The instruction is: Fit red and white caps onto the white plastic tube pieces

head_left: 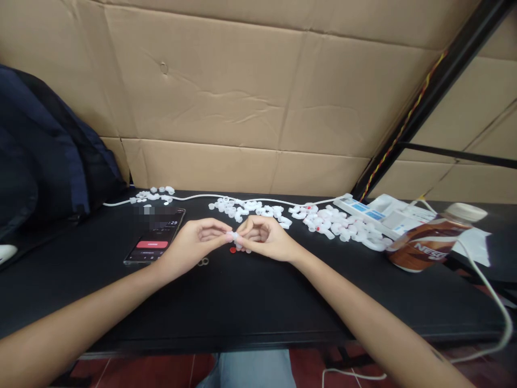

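Observation:
My left hand (196, 240) and my right hand (270, 240) meet fingertip to fingertip over the black table (242, 302). Between them is a small white plastic fitting (233, 236), pinched by the thumb and fingers of both. Its exact shape is partly hidden by the fingertips. Just below the fingers lies a small red disc (232, 250). A few small translucent rings (203, 262) rest on the table near my left wrist.
Beyond my hands lie loose white plastic parts (230, 207), with a larger heap (347, 223) to the right. A phone (153, 237) lies left. A brown Nescafé bottle (428, 245), white box (363, 213) and cable (498, 307) are right; a dark bag (48, 151) stands left.

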A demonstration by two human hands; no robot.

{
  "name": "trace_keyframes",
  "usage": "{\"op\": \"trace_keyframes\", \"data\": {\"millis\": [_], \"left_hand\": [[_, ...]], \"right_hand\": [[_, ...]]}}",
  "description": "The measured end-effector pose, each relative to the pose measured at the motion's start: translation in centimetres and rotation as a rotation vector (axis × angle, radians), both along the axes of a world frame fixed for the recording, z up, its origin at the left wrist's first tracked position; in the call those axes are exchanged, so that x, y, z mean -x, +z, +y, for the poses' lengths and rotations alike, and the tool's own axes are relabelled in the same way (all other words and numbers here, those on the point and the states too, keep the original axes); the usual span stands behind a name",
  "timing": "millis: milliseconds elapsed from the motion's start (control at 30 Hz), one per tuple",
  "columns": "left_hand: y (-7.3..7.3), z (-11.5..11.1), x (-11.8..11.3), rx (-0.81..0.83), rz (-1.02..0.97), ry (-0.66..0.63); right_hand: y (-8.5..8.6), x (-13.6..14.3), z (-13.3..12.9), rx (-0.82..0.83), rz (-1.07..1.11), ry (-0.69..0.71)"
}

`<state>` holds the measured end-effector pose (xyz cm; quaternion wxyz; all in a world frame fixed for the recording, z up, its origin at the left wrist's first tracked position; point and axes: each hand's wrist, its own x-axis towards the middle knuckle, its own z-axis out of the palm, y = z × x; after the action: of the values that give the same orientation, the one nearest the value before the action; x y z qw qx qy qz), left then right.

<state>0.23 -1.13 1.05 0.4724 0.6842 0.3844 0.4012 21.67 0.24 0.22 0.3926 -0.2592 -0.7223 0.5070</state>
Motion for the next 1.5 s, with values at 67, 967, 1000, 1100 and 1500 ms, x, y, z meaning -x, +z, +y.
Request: {"op": "trace_keyframes", "data": {"millis": [67, 967, 1000, 1100, 1500], "left_hand": [[-0.16, 0.09, -0.01, -0.013, -0.006, -0.011], [-0.57, -0.04, 0.27, -0.417, 0.396, 0.030], [-0.62, -0.07, 0.27, -0.453, 0.378, 0.049], [-0.42, -0.27, 0.28, -0.428, 0.373, 0.078], [-0.48, -0.28, 0.20, -0.459, 0.384, -0.011]], "right_hand": [[0.01, -0.04, 0.03, -0.015, -0.007, 0.005], [0.67, -0.11, 0.20, 0.045, -0.066, 0.014], [0.62, -0.12, 0.26, 0.043, -0.066, 0.011], [0.48, -0.19, 0.35, 0.026, -0.070, 0.006], [0.73, -0.15, 0.22, 0.081, -0.078, 0.074]]}}
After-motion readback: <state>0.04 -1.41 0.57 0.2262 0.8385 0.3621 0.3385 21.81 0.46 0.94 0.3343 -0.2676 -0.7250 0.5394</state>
